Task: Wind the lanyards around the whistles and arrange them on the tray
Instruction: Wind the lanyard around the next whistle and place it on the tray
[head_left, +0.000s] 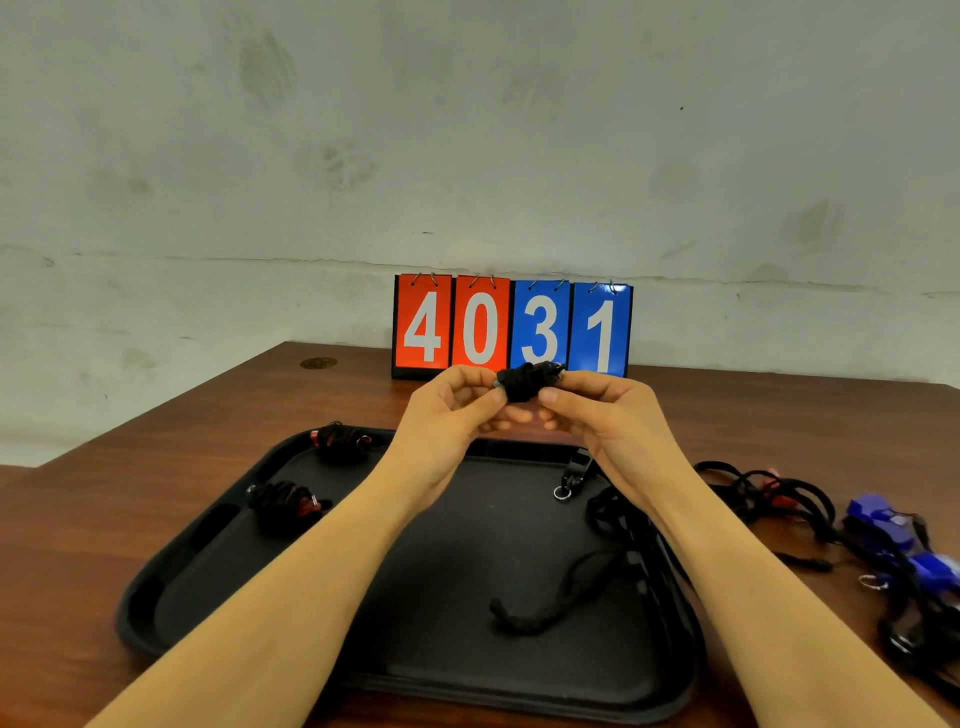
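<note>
Black tray (171, 587) on brown table (753, 415): holds 2 wound red whistles, one at the far left corner (340, 441), one nearer along the left side (285, 504); also 1 unwound black whistle (574, 470) with loose lanyard (582, 592) on its right side. Held above the tray: 1 black wound whistle (522, 384), pinched between left hand (447, 410) and right hand (597, 410). Right of tray, on table: tangled lanyards with blue whistles (883, 525). Behind: scoreboard (511, 327) reading 4031
</note>
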